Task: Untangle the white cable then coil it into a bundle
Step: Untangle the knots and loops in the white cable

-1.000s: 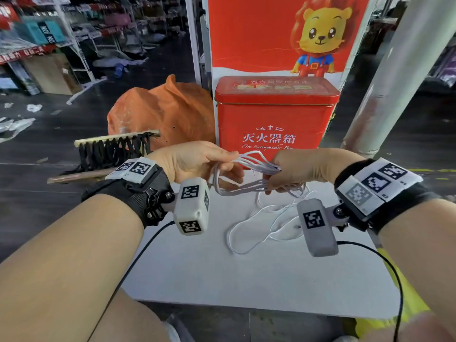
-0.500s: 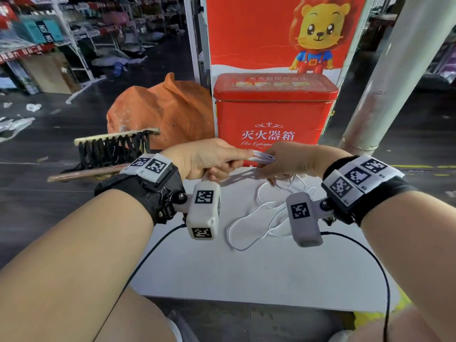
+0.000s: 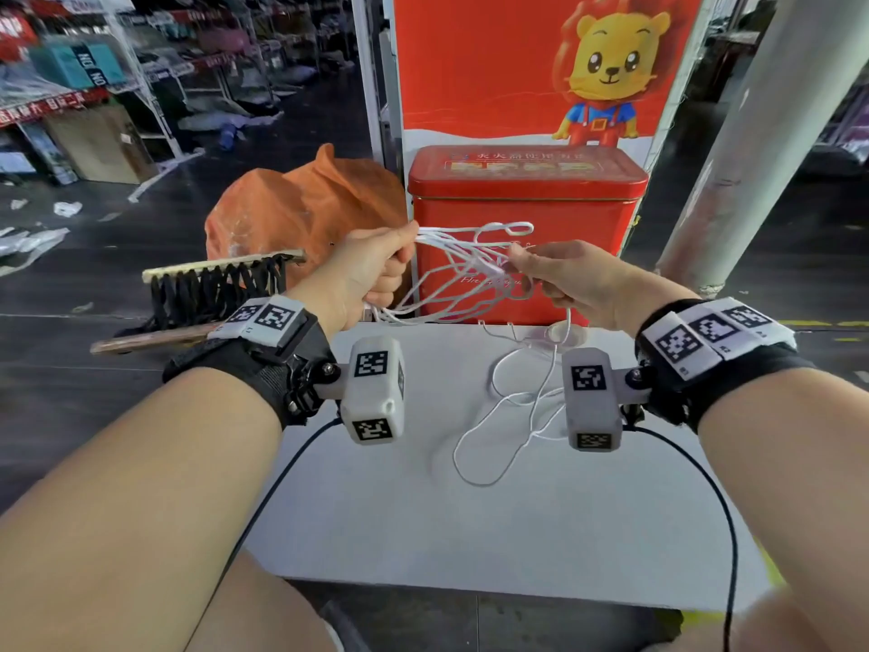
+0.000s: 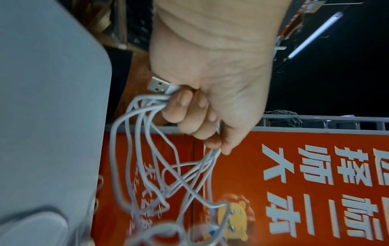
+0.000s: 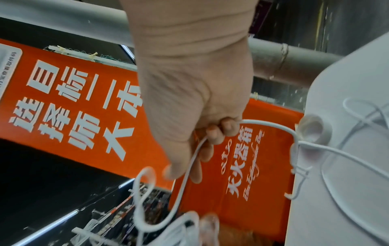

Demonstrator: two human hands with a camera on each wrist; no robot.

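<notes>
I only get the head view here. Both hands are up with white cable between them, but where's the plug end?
Observer: The left wrist view shows a USB plug poking out of the left hand, beside its curled fingers.
Operator: How is that hand holding the loops?
Observer: It grips several strands of the white cable bunched in its fist.
Operator: And the right hand?
Observer: The right wrist view shows the right hand holding one strand under its curled fingers, and that strand runs on to the grey table.

Bright, wide-angle warp, blurred wrist-view foregrounds
</notes>
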